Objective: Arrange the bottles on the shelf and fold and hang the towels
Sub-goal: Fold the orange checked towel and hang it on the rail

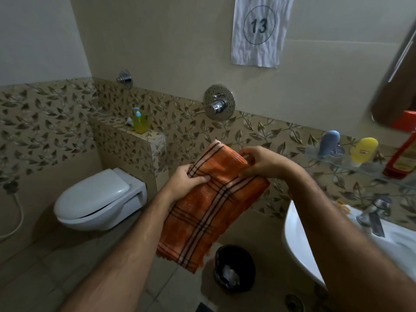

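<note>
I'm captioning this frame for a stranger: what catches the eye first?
The orange checked towel at centre, gripped at its top by the left hand and right hand. Next, the paper sign marked 13 high on the wall, and the white toilet at lower left.

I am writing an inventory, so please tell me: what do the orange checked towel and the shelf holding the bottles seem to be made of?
Orange checked towel: seemingly woven cotton, matte; visible ribbed weave and frayed bottom fringe. Transparent wall shelf: probably glass, glossy; the leaf tiles show through it, and its edge looks greenish.
</note>
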A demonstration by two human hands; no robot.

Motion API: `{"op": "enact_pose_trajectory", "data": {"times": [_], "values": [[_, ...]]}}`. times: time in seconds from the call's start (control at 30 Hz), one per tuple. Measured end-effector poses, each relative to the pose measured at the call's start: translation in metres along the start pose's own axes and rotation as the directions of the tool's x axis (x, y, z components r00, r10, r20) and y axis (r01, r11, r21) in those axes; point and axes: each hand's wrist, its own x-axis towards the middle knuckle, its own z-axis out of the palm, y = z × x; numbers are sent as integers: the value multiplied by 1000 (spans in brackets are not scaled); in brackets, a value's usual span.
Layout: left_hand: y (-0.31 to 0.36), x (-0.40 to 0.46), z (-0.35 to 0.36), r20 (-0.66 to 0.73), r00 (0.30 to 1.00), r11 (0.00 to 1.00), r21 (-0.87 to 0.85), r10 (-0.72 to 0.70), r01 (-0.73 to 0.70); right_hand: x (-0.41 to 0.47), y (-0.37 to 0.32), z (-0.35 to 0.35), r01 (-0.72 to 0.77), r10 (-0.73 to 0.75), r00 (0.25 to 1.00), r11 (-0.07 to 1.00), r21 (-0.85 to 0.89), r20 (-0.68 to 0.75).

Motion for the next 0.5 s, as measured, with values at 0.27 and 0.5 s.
{"op": "enact_pose_trajectory", "data": {"times": [0.27, 0.5], "values": [[-12, 1, 21, -311, 950, 999, 45, 39, -26, 1, -18, 17, -8, 64, 985, 947, 322, -161], [2, -13, 86, -67, 992, 993, -47, 108, -112, 8, -23, 38, -27, 176, 923, 917, 399, -342]]}}
